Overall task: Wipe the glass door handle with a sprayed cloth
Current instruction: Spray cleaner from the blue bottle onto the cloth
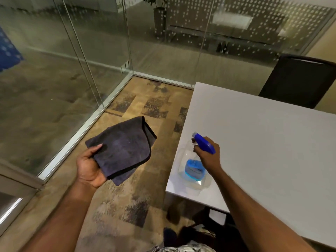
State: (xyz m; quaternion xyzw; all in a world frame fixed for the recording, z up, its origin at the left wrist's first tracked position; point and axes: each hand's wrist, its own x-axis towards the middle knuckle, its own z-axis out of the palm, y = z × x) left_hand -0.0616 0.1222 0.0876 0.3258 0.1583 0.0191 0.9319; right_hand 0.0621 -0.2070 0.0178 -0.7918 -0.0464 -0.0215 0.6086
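The left hand is holding a folded dark grey cloth out over the carpet, palm up, with the thumb pressing on the cloth's near corner and the fingers hidden beneath it. The cloth is lying flat across the palm and spreading away from the grip, its black-stitched edge curving along the far and right sides.

To the right of that grip, well apart from it, the right hand is clasping the blue trigger head of a spray bottle. The fingers are wrapping around the neck just under the nozzle, which is pointing left toward the cloth. Below the grip, the clear body of the bottle is holding a low pool of blue liquid, and the bottle is hanging at or just above the near corner of a white table; whether its base is touching the top cannot be told.

Beyond both hands, patterned carpet is running to a corner where glass walls are meeting in pale metal floor rails. Past the table's far edge, a dark chair is standing. The door handle is not showing anywhere in view.
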